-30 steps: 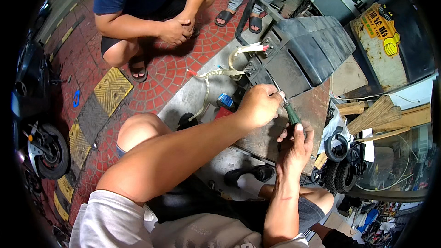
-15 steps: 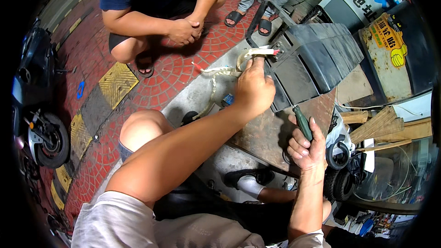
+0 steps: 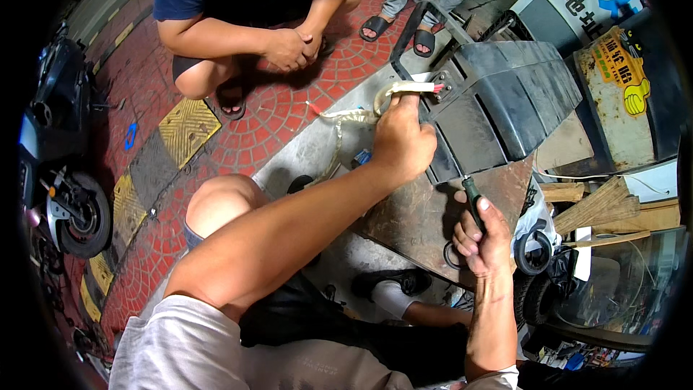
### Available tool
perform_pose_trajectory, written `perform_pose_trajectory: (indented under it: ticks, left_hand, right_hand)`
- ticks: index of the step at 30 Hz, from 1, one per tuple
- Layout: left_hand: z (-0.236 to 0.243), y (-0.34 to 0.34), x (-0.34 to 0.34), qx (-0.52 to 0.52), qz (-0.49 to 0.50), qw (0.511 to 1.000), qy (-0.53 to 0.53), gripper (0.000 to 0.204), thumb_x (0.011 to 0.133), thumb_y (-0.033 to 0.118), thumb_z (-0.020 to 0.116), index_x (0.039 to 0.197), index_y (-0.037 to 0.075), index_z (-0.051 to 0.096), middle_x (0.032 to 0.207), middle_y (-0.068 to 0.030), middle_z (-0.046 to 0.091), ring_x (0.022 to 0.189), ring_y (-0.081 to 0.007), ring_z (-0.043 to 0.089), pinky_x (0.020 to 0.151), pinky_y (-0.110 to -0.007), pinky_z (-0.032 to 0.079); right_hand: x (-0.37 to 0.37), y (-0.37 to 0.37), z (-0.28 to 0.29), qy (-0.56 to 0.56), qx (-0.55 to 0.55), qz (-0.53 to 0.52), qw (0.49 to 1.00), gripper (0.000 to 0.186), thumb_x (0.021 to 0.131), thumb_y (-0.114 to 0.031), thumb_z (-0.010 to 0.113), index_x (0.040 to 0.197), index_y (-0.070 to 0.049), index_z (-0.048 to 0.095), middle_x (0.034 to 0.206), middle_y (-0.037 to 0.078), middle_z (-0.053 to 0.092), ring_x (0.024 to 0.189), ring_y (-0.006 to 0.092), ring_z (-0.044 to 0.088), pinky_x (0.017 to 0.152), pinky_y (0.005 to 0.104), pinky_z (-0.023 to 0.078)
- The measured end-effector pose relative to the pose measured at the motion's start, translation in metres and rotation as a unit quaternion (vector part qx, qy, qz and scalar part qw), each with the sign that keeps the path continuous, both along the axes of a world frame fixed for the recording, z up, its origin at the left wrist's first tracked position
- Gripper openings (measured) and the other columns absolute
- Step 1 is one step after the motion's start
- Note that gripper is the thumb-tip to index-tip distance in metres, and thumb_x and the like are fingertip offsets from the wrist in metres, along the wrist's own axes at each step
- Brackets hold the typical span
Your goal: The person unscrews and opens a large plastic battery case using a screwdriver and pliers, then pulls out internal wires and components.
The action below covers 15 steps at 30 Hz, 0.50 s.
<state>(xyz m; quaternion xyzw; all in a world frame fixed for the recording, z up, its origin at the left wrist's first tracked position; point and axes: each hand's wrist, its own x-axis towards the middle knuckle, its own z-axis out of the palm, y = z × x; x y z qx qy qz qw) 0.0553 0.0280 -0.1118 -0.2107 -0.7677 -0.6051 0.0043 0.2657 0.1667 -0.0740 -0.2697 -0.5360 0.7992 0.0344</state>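
A black ribbed plastic case (image 3: 527, 94), likely a battery box with a carrying handle (image 3: 451, 23), rests on a worn brown board. From its left end comes a thick cream-sleeved cable (image 3: 404, 87) with red wire ends. My left hand (image 3: 406, 141) presses on that end of the case, fingers closed just under the cable; whether they grip the cable or the case's edge is hidden. My right hand (image 3: 485, 242) is wrapped round the green handle of a screwdriver (image 3: 472, 195). The screwdriver's far end meets the case's near edge; its tip is too small to make out.
A person (image 3: 253, 29) in dark blue squats opposite with hands clasped. Another person's sandalled feet (image 3: 424, 42) stand behind the case. A motorbike (image 3: 72, 217) is at the left; wood offcuts (image 3: 595, 206) and tyres (image 3: 534, 296) lie to the right.
My right hand has turned slightly around the screwdriver and covers more of its handle. My left hand keeps its place on the case. The whole view has shifted a little.
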Motion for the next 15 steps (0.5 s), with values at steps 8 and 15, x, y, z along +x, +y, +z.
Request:
perform_pose_trajectory:
  ticks: [8, 15]
  left_hand:
    - [-0.003, -0.01, -0.016, 0.007, -0.057, 0.998, -0.036, 0.052, 0.094, 0.007, 0.063, 0.146, 0.003, 0.06, 0.098, -0.0237, 0.073, 0.093, -0.0372, 0.074, 0.086, -0.045, 0.057]
    - [-0.01, -0.005, -0.005, 0.076, -0.033, 0.992, -0.092, 0.045, 0.095, 0.012, 0.064, 0.138, 0.001, 0.064, 0.123, -0.0315, 0.071, 0.119, -0.0497, 0.066, 0.106, -0.054, 0.051]
  right_hand:
    - [-0.014, -0.026, -0.019, 0.094, 0.528, -0.157, 0.829, 0.039, 0.101, -0.028, 0.075, 0.128, -0.002, 0.068, 0.085, 0.006, 0.066, 0.07, 0.0145, 0.059, 0.064, 0.0328, 0.048]
    - [-0.016, -0.05, -0.018, 0.087, -0.033, -0.28, 0.955, 0.053, 0.111, -0.055, 0.049, 0.113, -0.004, 0.063, 0.068, 0.004, 0.054, 0.046, 0.0175, 0.044, 0.044, 0.0297, 0.035]
